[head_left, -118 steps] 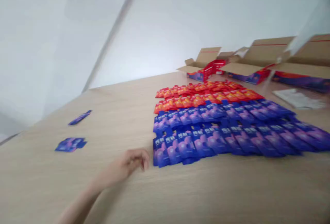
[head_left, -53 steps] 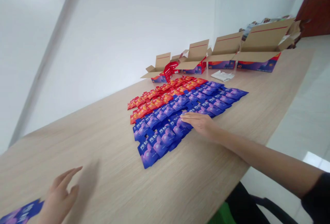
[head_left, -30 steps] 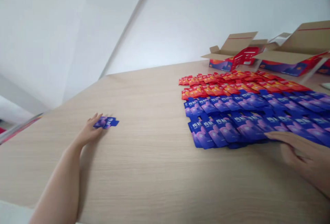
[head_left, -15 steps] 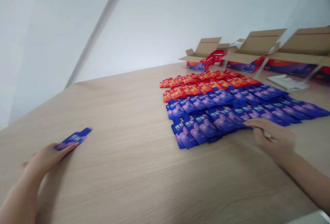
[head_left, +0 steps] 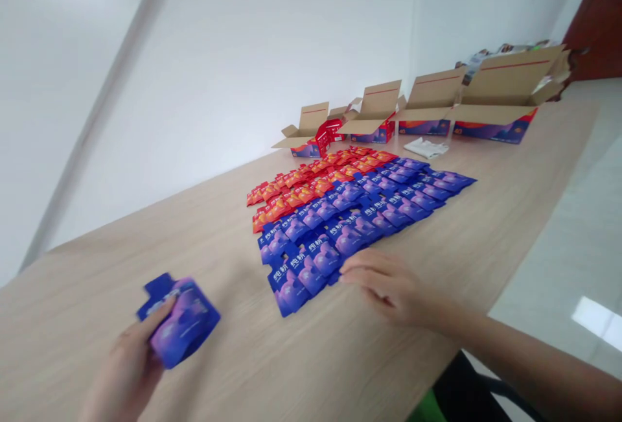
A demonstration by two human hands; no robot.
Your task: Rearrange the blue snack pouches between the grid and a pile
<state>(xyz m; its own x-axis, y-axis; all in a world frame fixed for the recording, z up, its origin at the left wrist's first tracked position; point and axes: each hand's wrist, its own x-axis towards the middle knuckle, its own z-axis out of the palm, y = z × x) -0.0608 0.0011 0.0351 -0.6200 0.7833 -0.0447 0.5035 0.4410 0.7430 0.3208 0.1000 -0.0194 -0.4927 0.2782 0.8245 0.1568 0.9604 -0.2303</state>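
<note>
The left hand (head_left: 124, 373) grips a blue pouch (head_left: 182, 321) between thumb and fingers, raised off the table (head_left: 82, 292); the right hand (head_left: 393, 286) rests loosely open, holding nothing (fingers slightly curled), just beside the blue rows (head_left: 335, 227).

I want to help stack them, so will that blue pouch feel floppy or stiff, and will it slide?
The blue pouch looks light, since the left hand holds it with just thumb and fingers. It's thin, so it probably bends a little. Its smooth, slightly shiny face may be slippery, so it could slide on the other blue pouches.
</note>
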